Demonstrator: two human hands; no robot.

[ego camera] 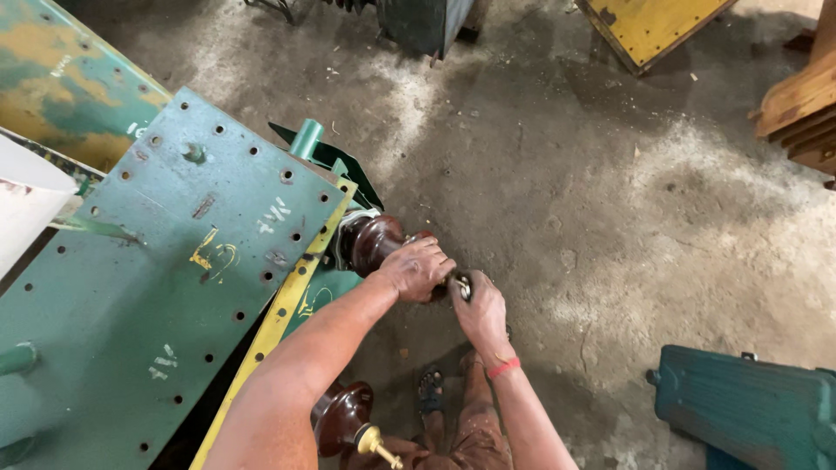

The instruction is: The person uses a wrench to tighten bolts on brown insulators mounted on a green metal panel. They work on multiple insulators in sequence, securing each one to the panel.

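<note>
The person's left hand (420,268) is closed over the outer end of a dark brown ribbed ceramic insulator bushing (373,244), which sticks out sideways from the edge of a big green bolted steel cover plate w/ a yellow rim (174,261). The right hand (479,309) sits just beside the left, fingers curled shut around a small silver metal fitting at the bushing's tip (462,285); exact grip on it is hard to make out. A red band (503,367) circles the right wrist.

A 2nd brown ceramic bushing w/ a brass threaded stud (347,419) juts out lower down, near the left forearm, touched by neither hand. A green pipe stub (306,137) rises at the plate's far edge. The person's sandalled foot (429,390) rests on the dusty grey concrete floor (610,191) below the hands. A green metal casing (749,409) lies at lower right, well apart; a yellow panel (649,26) is at top, wooden blocks (805,109) at far right.
</note>
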